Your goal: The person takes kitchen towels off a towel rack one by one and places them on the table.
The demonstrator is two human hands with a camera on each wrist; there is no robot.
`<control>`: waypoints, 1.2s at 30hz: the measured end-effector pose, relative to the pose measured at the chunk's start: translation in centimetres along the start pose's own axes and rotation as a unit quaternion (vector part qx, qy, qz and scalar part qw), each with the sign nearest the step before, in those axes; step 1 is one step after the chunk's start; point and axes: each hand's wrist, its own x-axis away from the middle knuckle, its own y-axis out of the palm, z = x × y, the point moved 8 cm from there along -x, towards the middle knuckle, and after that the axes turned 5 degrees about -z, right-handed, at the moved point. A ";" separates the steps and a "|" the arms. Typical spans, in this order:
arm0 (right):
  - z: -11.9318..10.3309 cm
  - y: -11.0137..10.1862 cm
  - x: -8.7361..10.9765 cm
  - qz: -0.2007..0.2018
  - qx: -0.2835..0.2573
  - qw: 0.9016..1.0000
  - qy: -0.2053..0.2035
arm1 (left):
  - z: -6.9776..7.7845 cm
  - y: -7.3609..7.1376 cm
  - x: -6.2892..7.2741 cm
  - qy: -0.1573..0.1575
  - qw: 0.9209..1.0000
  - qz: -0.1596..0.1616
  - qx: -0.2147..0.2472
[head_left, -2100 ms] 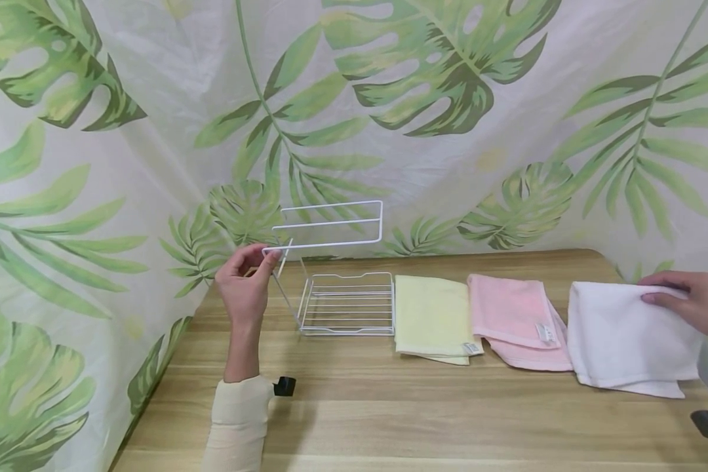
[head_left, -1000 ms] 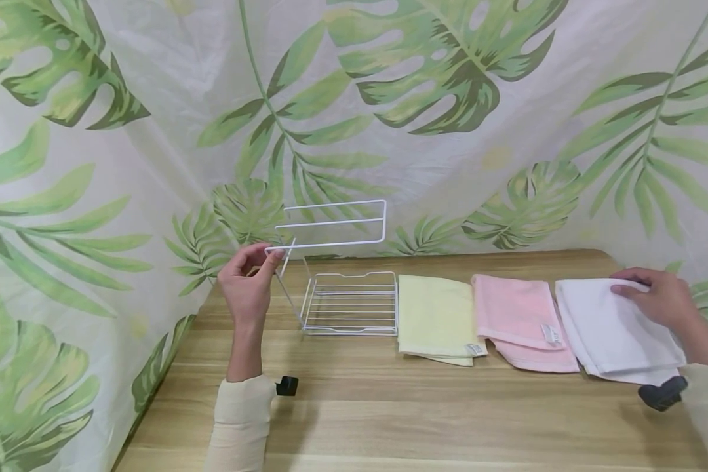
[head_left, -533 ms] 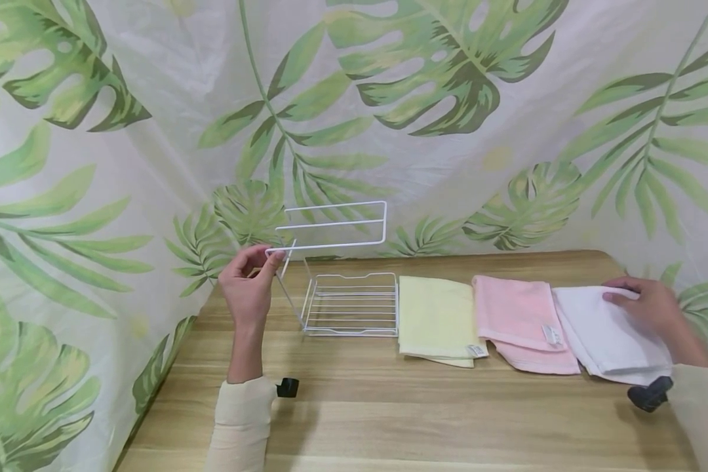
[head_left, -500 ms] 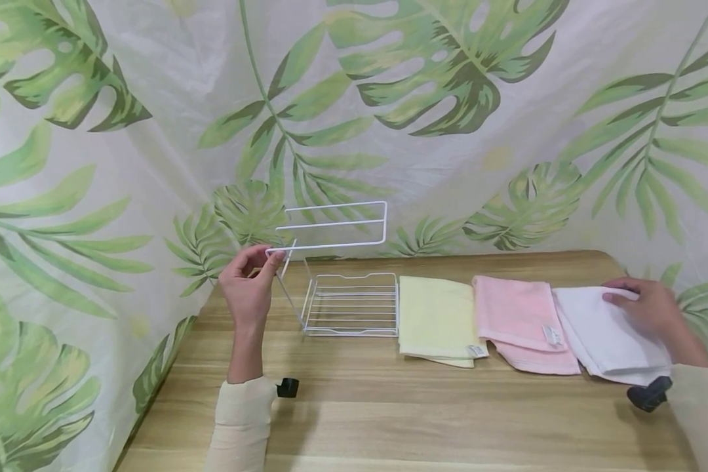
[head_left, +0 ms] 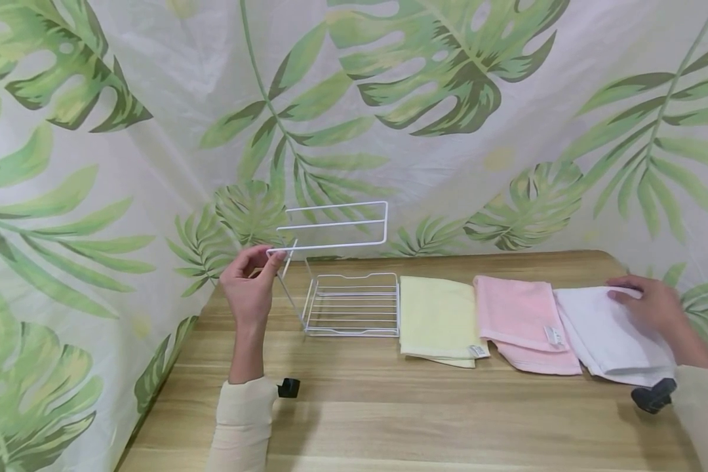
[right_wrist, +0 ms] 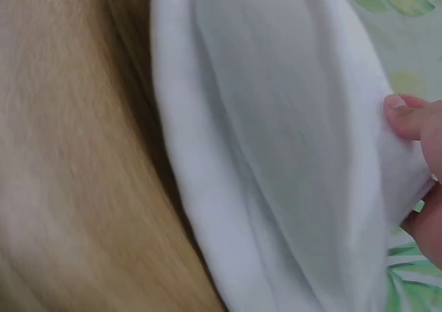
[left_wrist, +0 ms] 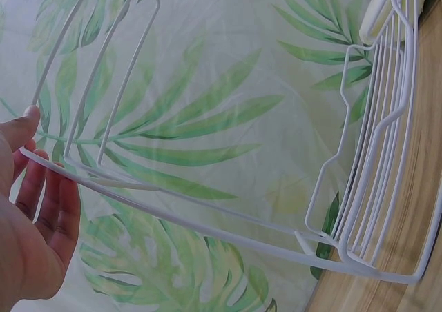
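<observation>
My left hand (head_left: 249, 282) pinches the upper corner of a white wire rack (head_left: 351, 330) between thumb and fingers. The rack stands on the table, its top bars over a slatted base. In the left wrist view the thumb and fingers of the left hand (left_wrist: 38, 215) meet on the wire of the rack (left_wrist: 228, 239). At the far right my right hand (head_left: 655, 308) pinches the upper right edge of a folded white towel (head_left: 610, 334). The right wrist view has the towel (right_wrist: 276, 139) hanging in folds, with the thumb of the right hand (right_wrist: 421, 146) on its edge.
A folded yellow towel (head_left: 439, 318) lies against the rack's right side. Beside it is a folded pink towel (head_left: 516, 314) with a tag, touching the white one. Behind the wooden table (head_left: 419, 419) hangs a leaf-print curtain (head_left: 425, 164).
My right hand has moved the white towel left, up against the pink towel; over the last half second it has barely moved. The left hand keeps its hold on the rack.
</observation>
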 end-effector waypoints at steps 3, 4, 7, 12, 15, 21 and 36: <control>-0.3 -1.0 0.4 0.031 0.007 0.999 -0.006 | 0.0 0.0 0.0 -0.002 1.000 0.001 0.001; -0.4 -1.4 0.6 0.044 0.015 0.999 -0.008 | 0.1 0.0 0.0 -0.002 1.000 0.001 0.000; -0.6 -2.4 1.4 0.071 0.029 0.997 -0.014 | 0.1 0.0 0.1 -0.006 1.000 0.001 -0.002; -1.2 -3.4 3.4 0.083 0.013 0.996 -0.015 | 0.0 -0.1 0.2 -0.012 1.000 0.004 -0.008; -1.7 -3.6 4.9 0.087 0.003 0.996 -0.015 | 0.1 -0.1 0.2 -0.014 1.000 0.003 -0.010; -3.2 -3.4 7.5 0.078 0.000 0.997 -0.008 | 0.2 -0.1 0.1 -0.011 1.000 0.001 -0.014; -7.9 -3.5 13.8 0.170 -0.022 0.978 -0.115 | -0.1 -0.1 0.1 -0.025 0.999 -0.009 -0.020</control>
